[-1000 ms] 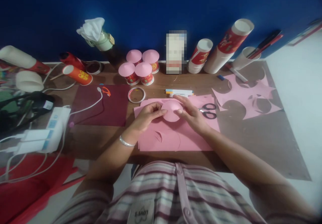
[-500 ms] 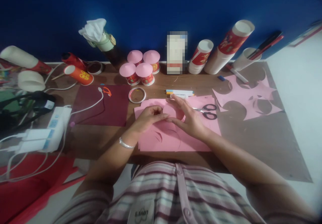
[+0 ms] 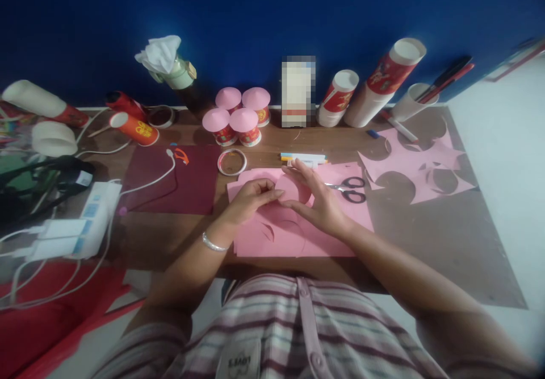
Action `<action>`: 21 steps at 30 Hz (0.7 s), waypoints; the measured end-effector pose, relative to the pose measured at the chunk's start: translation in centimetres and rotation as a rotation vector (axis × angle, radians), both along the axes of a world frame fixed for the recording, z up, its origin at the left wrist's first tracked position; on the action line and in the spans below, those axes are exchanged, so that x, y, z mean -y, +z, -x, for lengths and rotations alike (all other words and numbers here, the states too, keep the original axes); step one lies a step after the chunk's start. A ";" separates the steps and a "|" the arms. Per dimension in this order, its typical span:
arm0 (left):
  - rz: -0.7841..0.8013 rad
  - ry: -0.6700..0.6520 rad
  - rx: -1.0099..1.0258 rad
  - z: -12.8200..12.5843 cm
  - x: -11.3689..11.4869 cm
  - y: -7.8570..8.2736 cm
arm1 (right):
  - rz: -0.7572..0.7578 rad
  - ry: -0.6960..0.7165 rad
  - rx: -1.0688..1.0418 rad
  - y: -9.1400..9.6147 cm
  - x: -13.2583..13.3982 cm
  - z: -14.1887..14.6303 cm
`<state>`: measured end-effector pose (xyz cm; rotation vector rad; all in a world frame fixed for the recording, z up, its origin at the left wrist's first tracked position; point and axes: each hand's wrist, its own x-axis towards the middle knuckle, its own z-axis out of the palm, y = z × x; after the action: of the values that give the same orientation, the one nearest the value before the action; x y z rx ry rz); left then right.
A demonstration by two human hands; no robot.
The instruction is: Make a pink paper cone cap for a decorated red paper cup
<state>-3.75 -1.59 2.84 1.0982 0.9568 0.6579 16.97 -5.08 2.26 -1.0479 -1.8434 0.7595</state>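
Observation:
A round piece of pink paper point(image 3: 294, 188) is held between my two hands above a stack of pink paper sheets point(image 3: 336, 241). My left hand point(image 3: 254, 198) pinches its left edge between thumb and fingers. Curved around its right side, my right hand point(image 3: 322, 204) has the thumb at the lower edge and the fingers along the top. Scissors with dark handles point(image 3: 354, 190) rest on the sheets, right of my right hand. Curved cut lines show in the sheet below. Several markers point(image 3: 293, 155) lie just beyond my right fingertips.
Several red cups with pink paper cones point(image 3: 244, 120) stand behind a tape roll point(image 3: 220, 166). Stacked paper cups point(image 3: 338, 98) and a pen holder point(image 3: 411, 105) line the wall. Cut-out pink scraps point(image 3: 409, 154) lie right; a power strip point(image 3: 99, 217) and cables lie left.
My hands keep almost the same hold on the round paper. The whole view has shifted very slightly.

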 end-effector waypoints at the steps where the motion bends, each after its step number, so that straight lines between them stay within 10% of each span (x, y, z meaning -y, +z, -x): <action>1: 0.001 0.002 0.003 0.0 0.0 0.0 | -0.003 -0.009 0.009 0.0 0.0 0.0; 21: 0.006 0.070 0.025 -0.8 -0.9 0.2 | -0.006 -0.031 0.009 -0.1 0.1 0.1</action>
<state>-2.92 -0.72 3.03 1.0529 0.9789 0.7238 16.89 -5.20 2.18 -1.0752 -1.8316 0.7320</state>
